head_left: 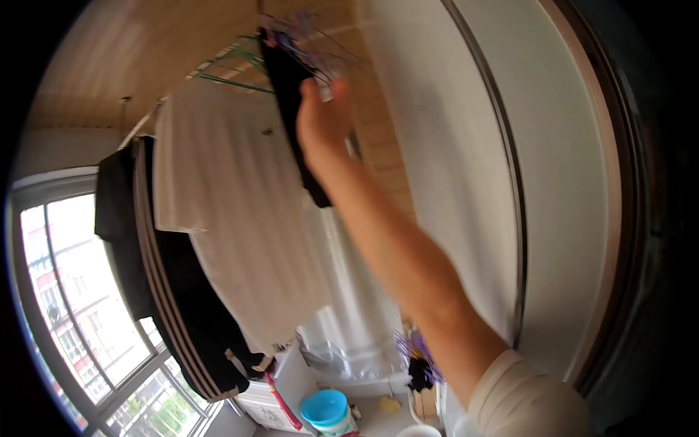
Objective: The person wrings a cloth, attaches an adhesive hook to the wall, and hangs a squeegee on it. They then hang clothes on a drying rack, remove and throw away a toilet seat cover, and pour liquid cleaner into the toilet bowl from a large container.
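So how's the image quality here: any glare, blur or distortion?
Head view: the window glares, the scene outside partly washed out; the right hand and nearby hangers are blurred, probably by motion; long edges bow at right, and the corners are black.

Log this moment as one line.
right hand: raised near purple hangers, grip unclear | left hand: out of view | hanging: pale T-shirt, striped black track pants

Short pale-beige sleeve (528, 400), plain, lightly creased; right forearm (386, 244) bare; right hand (325, 124) also bare, slightly blurred
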Tool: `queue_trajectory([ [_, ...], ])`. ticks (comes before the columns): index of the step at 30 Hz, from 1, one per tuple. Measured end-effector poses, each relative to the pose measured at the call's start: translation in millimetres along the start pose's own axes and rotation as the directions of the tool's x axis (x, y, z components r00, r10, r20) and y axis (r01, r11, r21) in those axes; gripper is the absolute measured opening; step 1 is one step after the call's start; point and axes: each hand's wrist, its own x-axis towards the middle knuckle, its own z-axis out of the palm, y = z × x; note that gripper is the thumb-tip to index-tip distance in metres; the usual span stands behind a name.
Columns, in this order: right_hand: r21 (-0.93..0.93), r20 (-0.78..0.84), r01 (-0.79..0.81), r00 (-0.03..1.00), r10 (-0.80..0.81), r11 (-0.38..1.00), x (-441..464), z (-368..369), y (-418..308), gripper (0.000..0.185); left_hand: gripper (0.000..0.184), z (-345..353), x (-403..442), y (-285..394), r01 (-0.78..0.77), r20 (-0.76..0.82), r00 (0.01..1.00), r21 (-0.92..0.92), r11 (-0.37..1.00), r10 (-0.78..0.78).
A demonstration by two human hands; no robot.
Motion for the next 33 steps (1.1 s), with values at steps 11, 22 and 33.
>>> queue_trajectory([
  [11,-0.576,0.613,-0.529,0.226,0.757,0.623,-412.0,-468.8,-122.2,0.030,0.030,-33.8,-76.9,-148.8,0.498,0.139,0.838,0.202,0.843,-0.528],
  [22,-0.809,-0.523,-0.525,0.436,0.732,-0.265,-437.7,-797.3,-346.4,0.035,0.033,304.0,-175.8,-162.0,-0.081,0.838,0.409,0.429,0.900,-0.362],
  [33,-0.622,-0.776,-0.622,0.413,0.477,-0.475,-367.7,-1006.7,-489.8,0.046,0.044,730.7,-329.7,-32.8,-0.514,0.743,-0.338,-0.660,0.548,0.578],
])
